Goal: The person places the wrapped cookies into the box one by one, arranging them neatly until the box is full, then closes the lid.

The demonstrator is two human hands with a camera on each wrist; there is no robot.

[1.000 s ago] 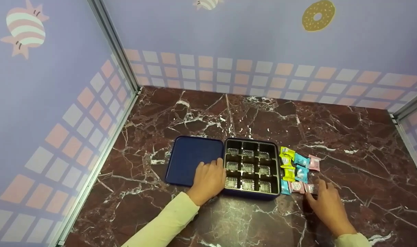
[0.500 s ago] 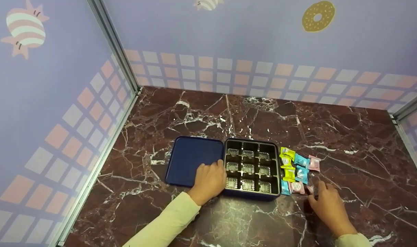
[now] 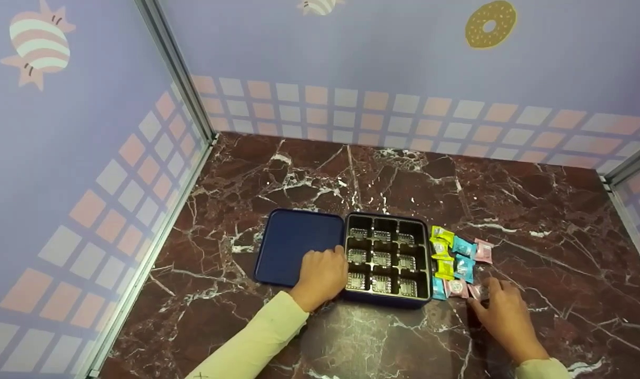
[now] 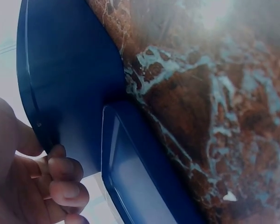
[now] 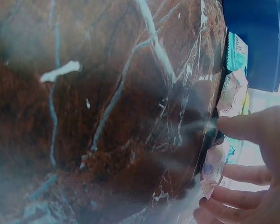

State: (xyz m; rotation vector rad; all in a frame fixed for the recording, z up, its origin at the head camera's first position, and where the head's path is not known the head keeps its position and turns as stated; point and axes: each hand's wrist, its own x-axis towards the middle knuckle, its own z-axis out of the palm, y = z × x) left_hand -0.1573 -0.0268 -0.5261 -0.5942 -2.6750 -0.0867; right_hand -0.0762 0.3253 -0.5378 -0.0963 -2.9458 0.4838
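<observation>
Lilac panels (image 3: 393,52) with a printed doughnut (image 3: 490,25) and a checkered pink-and-white border rise around a dark red, white-veined marble tabletop (image 3: 393,179). On it, we see a pink-wrapped candy (image 5: 214,165) at the near right end of a cluster; our right hand (image 3: 504,313) reaches round it, thumb and fingers apart, the thumb standing off from the wrapper. Just left of it lie another pink candy (image 3: 456,288) and a blue candy (image 3: 439,289), side by side. Beyond these we count three yellow-green candies (image 3: 445,268) in a column along the box, two blue candies (image 3: 464,268) beside them and one more pink candy (image 3: 483,251) on the outer side. Next comes the navy box (image 3: 386,301), open-topped, holding a black insert (image 3: 371,252) with nine square compartments. Our left hand (image 3: 320,279) is clamped on its left rim, fingers curled. Under that hand, the matching navy lid (image 3: 299,237) lies flat, close against the box. Pale yellow sleeves (image 3: 257,337) cover both our forearms.
</observation>
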